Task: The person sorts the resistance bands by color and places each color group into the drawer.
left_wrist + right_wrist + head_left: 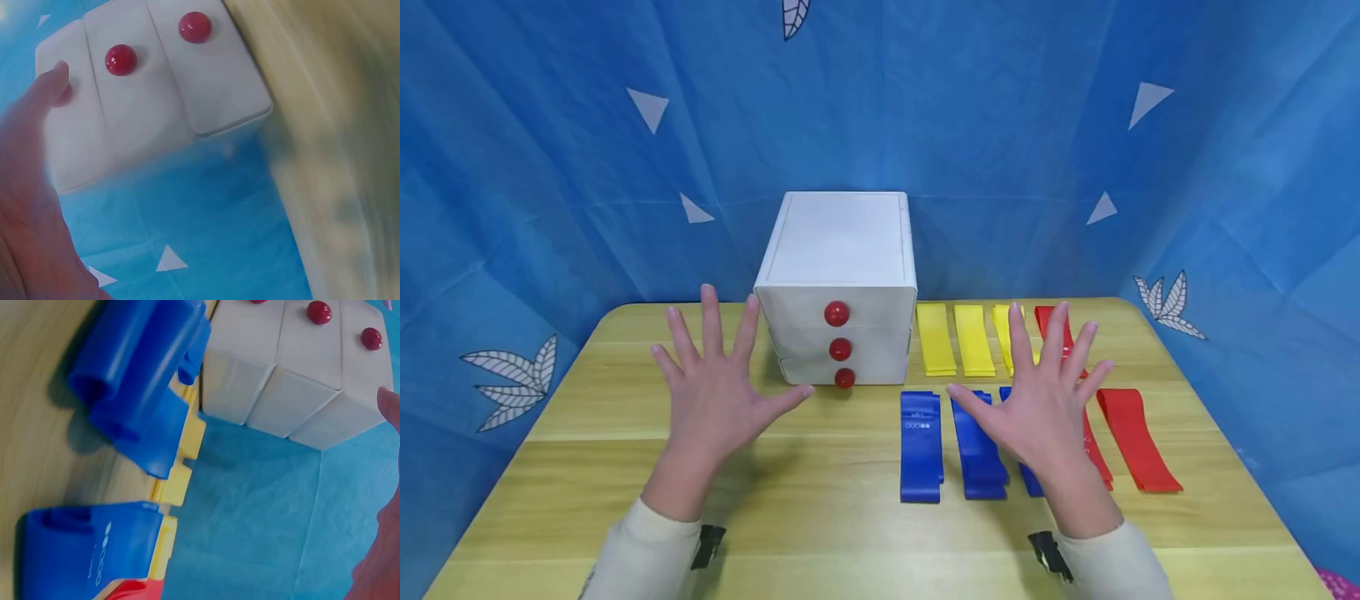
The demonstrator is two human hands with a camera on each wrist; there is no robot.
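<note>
With fingers spread wide, my left hand (pixel 718 404) is held over the table, left of a white three-drawer cabinet (pixel 842 237). Red round knobs (pixel 837 313) sit on its drawer fronts, all pushed in. My right hand (pixel 1041 404) is spread too and holds nothing, overlapping folded resistance bands in the head view. Blue bands (pixel 921 450) lie in front, yellow bands (pixel 936 340) behind them beside the cabinet, and red bands (pixel 1138 440) at the right. The right hand partly hides several bands. In the left wrist view, the thumb (pixel 37 103) overlaps one knob.
The light wooden table (pixel 820 533) has rounded far corners. A blue cloth backdrop (pixel 1000 150) with white triangles and leaf prints stands behind it and at both sides. The cabinet is at the table's far edge.
</note>
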